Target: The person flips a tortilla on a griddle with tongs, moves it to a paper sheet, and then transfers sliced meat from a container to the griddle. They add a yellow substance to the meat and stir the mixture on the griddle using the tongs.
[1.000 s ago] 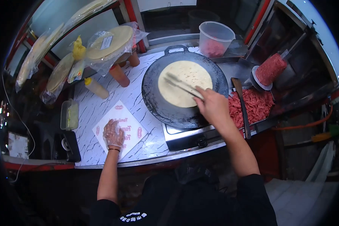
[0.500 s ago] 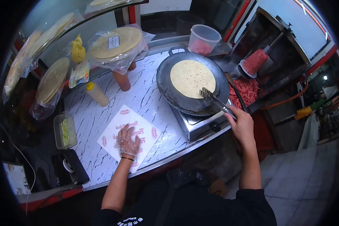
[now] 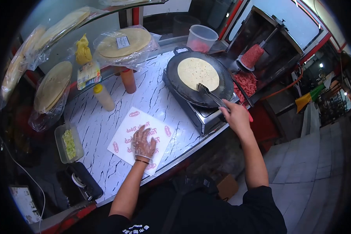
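Observation:
My left hand [image 3: 143, 142], in a clear plastic glove, lies flat with fingers spread on a white printed wrapping paper [image 3: 133, 128] on the marble-patterned counter. My right hand [image 3: 236, 117] grips metal tongs [image 3: 210, 96] whose tips rest at the near edge of a round flatbread [image 3: 197, 73]. The flatbread lies in a wide black pan [image 3: 218, 91] on a steel burner at the counter's right end.
Bagged flatbread stacks [image 3: 123, 43] hang at the back and left [image 3: 52, 85]. Sauce bottles [image 3: 102, 96] [image 3: 128, 80] stand behind the paper. A tub of chopped greens [image 3: 68, 142] sits at left. A plastic tub [image 3: 201, 38], red shredded meat [image 3: 245, 82] and a meat spit [image 3: 252, 55] lie right.
My right hand has drawn the tongs back from the middle of the flatbread to its near edge. My left hand stays on the paper. My head has turned, shifting the view.

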{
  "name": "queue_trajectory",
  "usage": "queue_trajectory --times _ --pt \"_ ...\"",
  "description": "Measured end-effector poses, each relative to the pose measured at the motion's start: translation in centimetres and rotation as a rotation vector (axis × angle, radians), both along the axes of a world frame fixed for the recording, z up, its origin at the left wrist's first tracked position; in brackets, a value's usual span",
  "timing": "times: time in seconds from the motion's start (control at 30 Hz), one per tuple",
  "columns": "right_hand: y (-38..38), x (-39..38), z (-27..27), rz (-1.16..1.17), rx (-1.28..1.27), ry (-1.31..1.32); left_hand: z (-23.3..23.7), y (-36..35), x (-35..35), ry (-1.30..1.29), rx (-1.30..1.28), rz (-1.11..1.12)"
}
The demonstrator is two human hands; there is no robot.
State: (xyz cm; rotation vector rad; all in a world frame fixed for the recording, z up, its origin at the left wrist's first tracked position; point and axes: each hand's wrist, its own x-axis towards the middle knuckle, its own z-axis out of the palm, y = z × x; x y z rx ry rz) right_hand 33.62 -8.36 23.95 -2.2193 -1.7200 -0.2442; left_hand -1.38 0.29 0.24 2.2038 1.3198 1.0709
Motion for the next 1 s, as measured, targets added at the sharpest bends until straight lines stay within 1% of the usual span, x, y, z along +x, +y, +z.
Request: queue_trajectory --times 0.03,0.2,0.27,0.3,0.33,0.4,0.47,0.5,0.53,0.6,0.67,0.73,0.77,0.8,0.83,0.87,0.9,0.93,0.97,1.0 --pt "0.1 -0.8 -0.2 -0.049 -0.054 -0.038 -0.1 0.1 0.0 -0.004 0.002 -0.006" --pt "0.3 -1.1 0.0 -0.063 -0.048 -0.085 -0.2 0.1 0.0 -0.008 0.012 -0.016" --pt "0.0 0.2 0.2 -0.002 0.096 -0.105 -0.1 0.1 -0.1 -0.016 0.02 -0.019" --pt "-0.5 0.4 1.3 0.025 0.141 -0.136 0.0 0.1 -0.1 -0.016 0.022 -0.012" --pt "-1.2 0.6 2.3 0.009 0.138 -0.132 0.0 0.1 -0.1 -0.024 0.024 -0.02" --pt "-2.7 1.7 3.7 0.018 0.144 -0.225 0.1 0.0 -0.1 -0.034 0.026 -0.016" --pt "-3.8 2.8 4.1 0.038 0.095 -0.297 0.4 0.0 -0.2 -0.034 0.006 -0.025" --pt "-4.0 3.5 3.5 0.05 0.068 -0.293 0.1 0.1 -0.2 -0.043 0.0 -0.024" --pt "-3.3 3.7 2.5 0.052 0.066 -0.293 0.1 0.1 -0.2 -0.043 -0.003 -0.022" --pt "-1.1 3.8 0.4 0.135 0.157 -0.31 0.3 0.1 -0.1 -0.046 0.01 -0.022" --pt "2.9 3.1 -1.6 0.178 0.222 -0.357 0.8 0.2 0.0 -0.064 0.008 -0.02" --pt "6.4 1.4 -1.4 0.23 0.15 -0.365 0.8 -0.1 -0.2 -0.08 -0.001 -0.006" --pt "6.5 1.1 -0.5 0.242 0.148 -0.369 0.7 0.1 -0.3 -0.104 -0.007 -0.008" --pt "6.5 0.0 1.7 0.246 0.126 -0.36 0.4 0.3 -0.5 -0.128 -0.015 -0.005" --pt "6.5 -1.4 4.7 0.257 0.104 -0.352 -0.2 0.7 -0.8 -0.19 -0.047 -0.029" --pt "5.1 -4.3 9.5 0.286 0.089 -0.334 -0.5 1.4 -1.4 -0.197 -0.05 -0.002" --pt "3.9 -5.3 12.4 0.261 0.086 -0.265 -0.7 1.9 -2.1 -0.39 -0.32 -0.038" --pt "2.8 -6.3 15.1 0.232 0.037 -0.117 -1.1 2.3 -2.8 -0.587 -0.588 -0.075" --pt "1.8 -7.5 17.3 0.239 -0.011 0.032 -2.8 2.9 -3.2 -0.811 -0.587 -0.142" --pt "1.4 -7.1 17.5 0.322 0.025 0.025 -2.1 3.2 -4.1 -0.813 -0.588 -0.112"
